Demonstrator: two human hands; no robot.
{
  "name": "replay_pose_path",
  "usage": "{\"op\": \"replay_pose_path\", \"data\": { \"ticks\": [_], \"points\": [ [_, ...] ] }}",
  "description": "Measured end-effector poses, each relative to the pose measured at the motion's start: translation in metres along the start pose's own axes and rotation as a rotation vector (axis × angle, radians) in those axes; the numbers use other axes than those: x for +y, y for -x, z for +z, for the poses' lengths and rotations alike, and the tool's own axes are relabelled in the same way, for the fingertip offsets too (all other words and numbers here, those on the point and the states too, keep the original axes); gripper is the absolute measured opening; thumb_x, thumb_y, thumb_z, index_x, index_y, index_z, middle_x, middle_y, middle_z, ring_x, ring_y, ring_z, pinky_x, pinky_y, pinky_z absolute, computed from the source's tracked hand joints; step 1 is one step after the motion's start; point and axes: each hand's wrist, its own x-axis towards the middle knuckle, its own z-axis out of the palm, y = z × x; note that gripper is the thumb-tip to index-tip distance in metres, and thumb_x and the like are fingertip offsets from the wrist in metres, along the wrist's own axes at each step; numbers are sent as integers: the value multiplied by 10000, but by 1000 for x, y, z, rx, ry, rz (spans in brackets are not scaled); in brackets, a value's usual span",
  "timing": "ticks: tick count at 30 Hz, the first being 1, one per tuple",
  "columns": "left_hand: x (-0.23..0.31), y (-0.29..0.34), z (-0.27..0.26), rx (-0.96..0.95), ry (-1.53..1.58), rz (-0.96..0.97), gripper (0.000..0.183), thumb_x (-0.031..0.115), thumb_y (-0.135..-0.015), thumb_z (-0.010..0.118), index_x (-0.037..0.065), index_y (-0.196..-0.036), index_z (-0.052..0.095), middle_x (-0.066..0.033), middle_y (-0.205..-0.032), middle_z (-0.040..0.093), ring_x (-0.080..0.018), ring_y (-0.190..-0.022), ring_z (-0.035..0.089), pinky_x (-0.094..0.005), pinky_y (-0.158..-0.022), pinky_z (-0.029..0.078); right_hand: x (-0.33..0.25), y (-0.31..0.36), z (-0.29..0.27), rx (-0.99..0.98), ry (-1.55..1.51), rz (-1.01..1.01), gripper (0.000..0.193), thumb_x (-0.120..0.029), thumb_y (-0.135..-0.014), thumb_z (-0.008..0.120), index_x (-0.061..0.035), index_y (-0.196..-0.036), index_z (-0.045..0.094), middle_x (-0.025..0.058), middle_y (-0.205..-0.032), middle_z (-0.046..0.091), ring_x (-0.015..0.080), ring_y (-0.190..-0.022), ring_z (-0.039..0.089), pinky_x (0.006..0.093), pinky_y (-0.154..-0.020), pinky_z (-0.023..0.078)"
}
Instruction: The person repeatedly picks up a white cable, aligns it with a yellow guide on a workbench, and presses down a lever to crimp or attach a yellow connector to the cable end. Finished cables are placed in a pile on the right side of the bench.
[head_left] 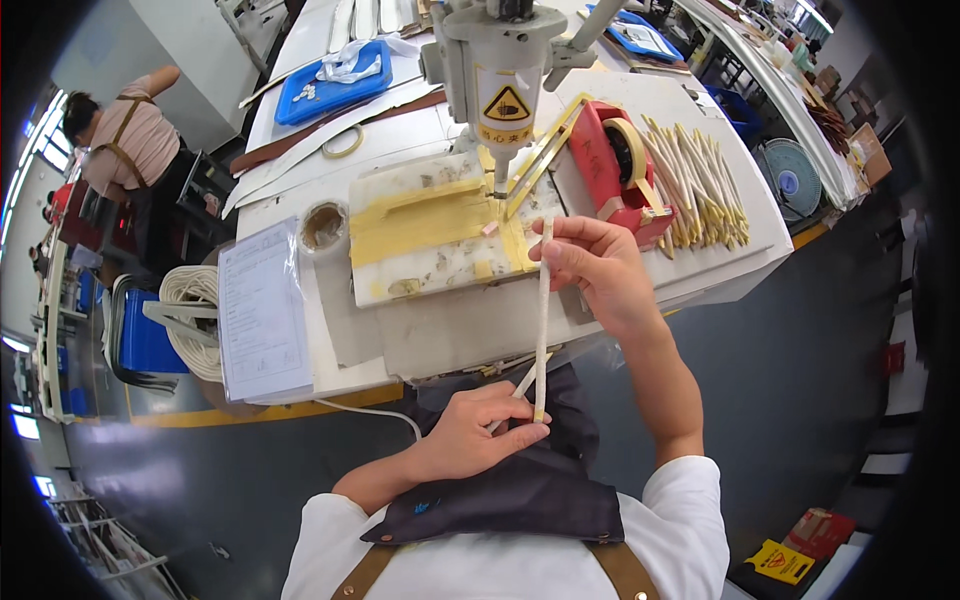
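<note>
A short white cord piece (543, 320) stretches between my two hands above my lap, its lower tip wrapped in yellow. My right hand (600, 265) pinches its upper end between thumb and fingers, just in front of the white cutting block (375, 275), which is partly covered with yellow tape. Low and nearer my body, my left hand (478, 428) is closed on the lower end, with another stretch of white cord (525, 380) passing by its fingers. Over the block hangs a grey machine head (500, 60) with a narrow metal tip. A red tape dispenser (590, 150) stands beyond my right hand.
Many white cords with yellow ends (700, 190) lie right of the dispenser. At left are a tape roll (325, 228), a sleeved paper sheet (262, 315) and a white cord coil (190, 310). Farther back sits a blue tray (300, 105). A person (140, 150) bends at far left.
</note>
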Motion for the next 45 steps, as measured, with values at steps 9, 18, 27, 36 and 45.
{"op": "replay_pose_path", "data": {
  "ticks": [9, 18, 27, 36, 45],
  "points": [
    [2, -4, -1, 22, -92, 8, 177, 55, -888, 735, 49, -1059, 779, -40, -813, 616, -110, -659, 514, -273, -618, 413, -44, 20, -18, 44, 89, -325, 180, -32, -904, 740, 17, -1070, 688, 96, -983, 724, 112, -793, 694, 247, -691, 582],
    [-14, 6, -20, -44, -178, -70, 374, -1, -1003, 456, 62, -1336, 615, -120, -1145, 704, -240, -860, 664, -336, -840, 540, -89, -6, -145, 913, 691, -894, 129, -9, -862, 773, 2, -962, 693, 80, -908, 712, 118, -750, 685, 255, -719, 560],
    [-17, 10, -21, 72, -44, -217, 409, -28, -1013, 499, -16, -1419, 443, -128, -1235, 715, -157, -756, 677, -289, -707, 582, -54, 6, -126, 876, 1449, -1155, 214, 36, -759, 745, -58, -948, 715, 116, -967, 700, 315, -850, 680, 421, -744, 556],
    [-20, 6, -20, 219, -24, -168, 204, 5, -980, 600, -62, -1169, 639, -130, -906, 732, -141, -703, 680, -257, -640, 557, 12, 56, 7, -531, 927, -589, 263, -199, -818, 810, -39, -988, 689, 138, -995, 672, 353, -929, 671, 430, -793, 543],
    [-13, 45, -59, 382, -202, -190, 204, 81, -853, 802, 18, -1044, 768, -95, -828, 738, -138, -668, 664, -284, -615, 528, 17, 43, -1, -610, 698, -404, 120, -56, -823, 757, -31, -929, 708, 105, -920, 695, 265, -840, 716, 364, -727, 566]
  ]
}}
